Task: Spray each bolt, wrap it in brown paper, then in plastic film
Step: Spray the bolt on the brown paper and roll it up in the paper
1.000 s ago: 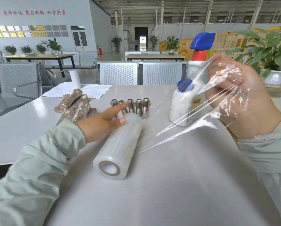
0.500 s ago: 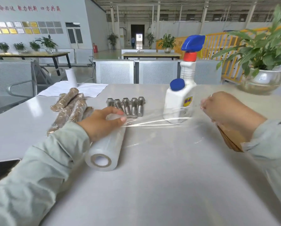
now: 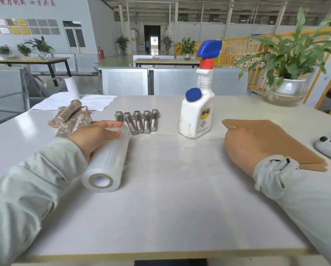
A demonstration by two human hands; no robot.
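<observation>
From my head view, my left hand (image 3: pixel 95 136) rested with straight fingers on one film roll (image 3: pixel 108 162); my right hand (image 3: pixel 243 148) (grip unclear) lay beside the brown paper (image 3: pixel 276 139). Five bolts (image 3: pixel 139 121) lay mid-desk (image 3: pixel 170 208), one spray bottle (image 3: pixel 198 114) beside them.

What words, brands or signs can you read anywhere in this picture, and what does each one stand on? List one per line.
"WD-40": yellow and blue label on the white spray bottle.
Small dark print under that logo: too small to read.
Red characters along the top of the far wall: cut off and blurred, not readable.
Framed plaques on that wall: too small to read.
No other text shows.
</observation>
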